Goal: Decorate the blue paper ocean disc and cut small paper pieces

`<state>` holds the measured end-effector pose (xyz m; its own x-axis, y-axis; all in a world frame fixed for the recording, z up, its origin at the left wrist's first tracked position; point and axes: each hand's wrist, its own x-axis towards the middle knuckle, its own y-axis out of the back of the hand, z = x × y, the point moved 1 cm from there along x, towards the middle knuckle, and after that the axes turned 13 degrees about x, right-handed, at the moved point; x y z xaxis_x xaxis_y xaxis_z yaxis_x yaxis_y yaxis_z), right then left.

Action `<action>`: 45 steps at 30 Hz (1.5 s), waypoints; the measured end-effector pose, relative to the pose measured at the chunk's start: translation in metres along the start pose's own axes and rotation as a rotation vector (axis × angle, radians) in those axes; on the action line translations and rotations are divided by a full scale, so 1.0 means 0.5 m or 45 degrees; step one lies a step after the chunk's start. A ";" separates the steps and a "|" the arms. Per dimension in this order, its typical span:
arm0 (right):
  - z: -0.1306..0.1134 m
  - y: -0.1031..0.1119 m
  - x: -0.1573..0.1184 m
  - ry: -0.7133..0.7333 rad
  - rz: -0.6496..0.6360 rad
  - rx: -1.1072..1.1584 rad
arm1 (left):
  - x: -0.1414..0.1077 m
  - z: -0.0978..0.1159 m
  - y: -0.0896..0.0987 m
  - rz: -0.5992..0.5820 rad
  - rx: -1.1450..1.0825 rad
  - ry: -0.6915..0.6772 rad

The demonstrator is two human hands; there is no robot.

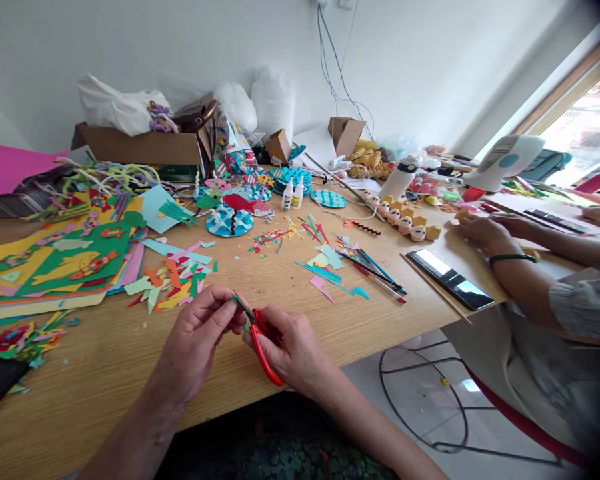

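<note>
In the head view my right hand [295, 347] is closed around the red-handled scissors [266, 357], whose blades point up and left toward my left hand. My left hand [207, 333] pinches a small green piece of paper [235, 301], mostly hidden by the fingers, right at the blades. Both hands are just above the front of the wooden table. Beyond them lies a pile of colored paper scraps [173, 283]. Farther back stands a blue spotted disc [229, 222] with a red paper fish [239, 203] on a dark twisted stem.
Left are stacked colored sheets with paper fish [75, 257]. Two glue bottles [293, 195] stand mid-table, with pencils [375, 272] nearer. At right lie a phone [450, 279] and an egg-carton strip [405, 221], beside another person's hands [490, 233]. A metal stool [425, 400] stands below.
</note>
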<state>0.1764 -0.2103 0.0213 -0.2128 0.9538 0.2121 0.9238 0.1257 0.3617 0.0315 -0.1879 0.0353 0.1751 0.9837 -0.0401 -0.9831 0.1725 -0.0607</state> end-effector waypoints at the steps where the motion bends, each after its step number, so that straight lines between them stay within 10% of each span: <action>1: 0.001 0.000 0.000 0.001 0.003 0.004 | 0.001 -0.001 0.000 -0.004 -0.002 0.002; 45: 0.003 0.014 -0.016 -0.056 -0.174 -0.081 | 0.000 0.000 0.049 -0.060 0.286 0.025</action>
<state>0.1851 -0.2167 0.0208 -0.3196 0.9403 0.1172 0.8648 0.2389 0.4416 0.0076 -0.1840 0.0336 0.2203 0.9734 -0.0622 -0.9604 0.2276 0.1607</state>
